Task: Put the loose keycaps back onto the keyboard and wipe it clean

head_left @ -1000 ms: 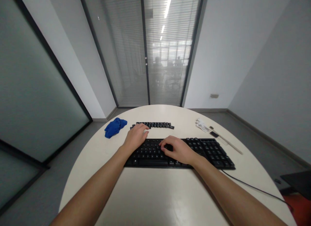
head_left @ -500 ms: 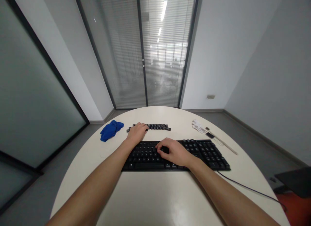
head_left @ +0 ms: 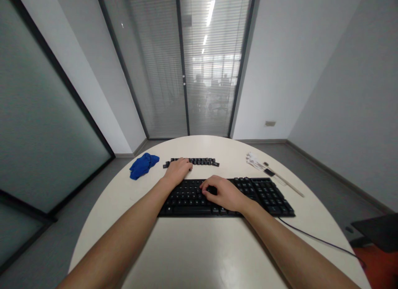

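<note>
A black keyboard (head_left: pixel 192 211) lies across the table in front of me, with many of its upper left key positions bare. Behind it stand rows of loose black keycaps (head_left: pixel 203 161). My left hand (head_left: pixel 178 171) reaches over the keyboard's far edge to the left part of these rows, covering some of them. At its fingertips shows a small dark keycap (head_left: pixel 190 169), apart from the rows. Over the middle of the keyboard my right hand (head_left: pixel 224 193) rests with thumb and forefinger curled together. Whatever may be between those fingers is too small to make out.
A crumpled blue cloth (head_left: pixel 144 165) lies at the table's left. To the right are a white bundle (head_left: pixel 254 160), a thin stick (head_left: pixel 287 184) and a small black piece (head_left: pixel 269 172). The keyboard's cable (head_left: pixel 317 240) runs off the right edge of the round table (head_left: pixel 186 251).
My left hand has shifted slightly right and nearer, drawing the small dark keycap a little away from the rows. The right hand stays in nearly the same place.
</note>
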`<state>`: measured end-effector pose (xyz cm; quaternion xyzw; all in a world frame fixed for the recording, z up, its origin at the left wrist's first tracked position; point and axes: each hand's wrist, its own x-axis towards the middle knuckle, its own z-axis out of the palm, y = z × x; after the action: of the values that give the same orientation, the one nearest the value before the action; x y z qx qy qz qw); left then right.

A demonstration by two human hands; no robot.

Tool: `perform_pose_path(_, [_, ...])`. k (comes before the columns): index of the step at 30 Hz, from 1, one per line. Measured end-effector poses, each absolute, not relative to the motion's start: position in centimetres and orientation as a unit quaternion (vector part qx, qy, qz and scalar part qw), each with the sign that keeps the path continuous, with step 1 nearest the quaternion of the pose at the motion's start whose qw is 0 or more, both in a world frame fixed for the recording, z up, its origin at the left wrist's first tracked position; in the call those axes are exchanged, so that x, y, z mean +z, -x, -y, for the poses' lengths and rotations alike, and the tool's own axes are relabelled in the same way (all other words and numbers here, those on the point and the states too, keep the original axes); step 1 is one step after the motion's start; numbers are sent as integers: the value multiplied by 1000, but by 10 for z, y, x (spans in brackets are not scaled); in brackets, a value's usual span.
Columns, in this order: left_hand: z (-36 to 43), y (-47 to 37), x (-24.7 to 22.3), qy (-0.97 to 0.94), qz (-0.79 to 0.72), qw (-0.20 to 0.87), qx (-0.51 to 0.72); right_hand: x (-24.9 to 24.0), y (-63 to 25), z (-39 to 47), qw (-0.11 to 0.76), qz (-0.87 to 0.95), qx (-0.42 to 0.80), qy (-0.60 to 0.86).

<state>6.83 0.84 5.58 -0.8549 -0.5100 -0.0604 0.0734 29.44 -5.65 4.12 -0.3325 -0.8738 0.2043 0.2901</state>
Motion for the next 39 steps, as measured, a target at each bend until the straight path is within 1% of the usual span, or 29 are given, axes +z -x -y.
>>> perform_pose_path(4, [5, -67, 60, 856, 506, 70, -78, 42, -294, 57, 290, 873, 208, 332])
perform_pose_path(6, [17, -67, 61, 850, 512, 55, -111, 42, -294, 57, 292, 872, 209, 332])
perform_pose_path(10, [46, -64, 53, 814, 531, -50, -232, 40, -294, 56, 290, 872, 207, 336])
perform_pose_path(14, [70, -59, 40, 804, 490, -138, -306, 40, -294, 56, 287, 872, 208, 336])
perform_pose_path(17, [77, -55, 35, 806, 464, -172, -326, 40, -294, 56, 286, 873, 206, 337])
perform_pose_path(23, [79, -50, 36, 788, 472, -217, -329, 42, -293, 57, 286, 872, 208, 338])
perform_pose_path(32, [78, -51, 35, 788, 486, -213, -312, 41, -293, 55, 280, 872, 205, 346])
perform_pose_path(39, [80, -52, 33, 812, 461, -176, -311, 40, -292, 55, 279, 871, 206, 349])
